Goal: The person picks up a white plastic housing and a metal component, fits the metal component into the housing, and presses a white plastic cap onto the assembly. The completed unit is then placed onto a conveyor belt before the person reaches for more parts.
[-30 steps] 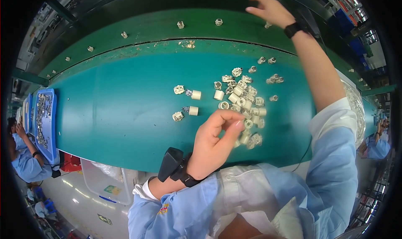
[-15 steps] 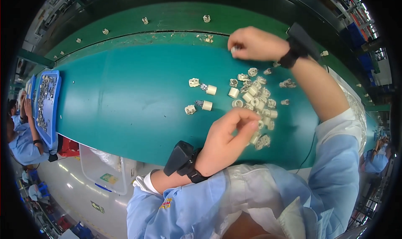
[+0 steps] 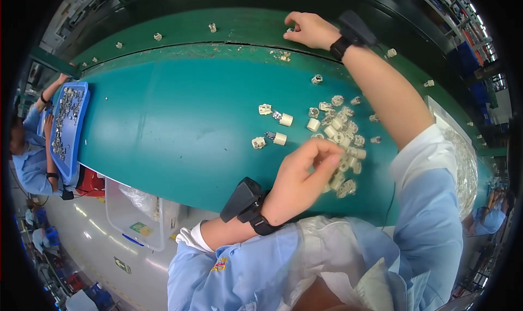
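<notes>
My right hand (image 3: 311,31) reaches over the dark green conveyor belt at the far side, its thumb and fingers closed on a small cream plastic part (image 3: 290,31). Bent over the near side of the pile, my left hand (image 3: 305,175) has thumb and forefinger drawn together; what lies between the tips, if anything, cannot be made out. The pile of cream plastic parts (image 3: 339,124) spreads over the green mat, partly hidden by that hand. Left of it lie two cream caps (image 3: 265,109) and two cream cylinders (image 3: 285,120) with metal pieces at their ends. A single cream part (image 3: 317,79) stands between pile and belt.
Several cream parts (image 3: 212,27) sit spaced along the belt (image 3: 245,25). A blue tray (image 3: 84,112) of small metal pieces stands at the left, beside a co-worker (image 3: 34,147). Below the mat's edge is a clear plastic bin (image 3: 131,224). Clear plastic wrapping (image 3: 460,164) lies at the right.
My right hand has moved away from me, from the mat's far edge onto the belt. The belt's parts have shifted left. A single part shows near where that hand was. My left hand stays.
</notes>
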Motion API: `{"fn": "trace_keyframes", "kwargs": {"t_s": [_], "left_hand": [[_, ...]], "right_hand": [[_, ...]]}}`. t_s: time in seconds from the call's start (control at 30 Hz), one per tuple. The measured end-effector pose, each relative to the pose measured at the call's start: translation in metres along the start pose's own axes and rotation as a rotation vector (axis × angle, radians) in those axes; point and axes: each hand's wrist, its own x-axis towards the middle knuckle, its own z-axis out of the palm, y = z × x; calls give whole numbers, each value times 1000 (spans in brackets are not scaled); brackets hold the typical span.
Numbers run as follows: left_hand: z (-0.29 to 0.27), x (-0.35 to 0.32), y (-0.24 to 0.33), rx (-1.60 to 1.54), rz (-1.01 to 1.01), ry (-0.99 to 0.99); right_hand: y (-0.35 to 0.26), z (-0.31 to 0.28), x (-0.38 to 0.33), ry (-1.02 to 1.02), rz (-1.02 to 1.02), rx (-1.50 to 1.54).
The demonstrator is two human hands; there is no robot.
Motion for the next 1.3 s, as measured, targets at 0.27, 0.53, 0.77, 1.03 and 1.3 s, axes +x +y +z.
{"fn": "trace_keyframes", "kwargs": {"t_s": [0.27, 0.53, 0.77, 1.03, 1.3], "left_hand": [[4, 4, 3, -209, 164, 296], [19, -17, 9, -441, -34, -4], [44, -37, 0, -383, -186, -179], [42, -51, -8, -307, -164, -120], [51, -54, -11, -312, -208, -69]], "right_hand": [[-82, -86, -80, -215, -42, 500], [-157, -116, -233, 11, -181, 317], [-158, -120, -298, 120, -9, 231], [-30, -147, -468, 262, 716, -561], [-25, -130, -487, 261, 882, -204]]}}
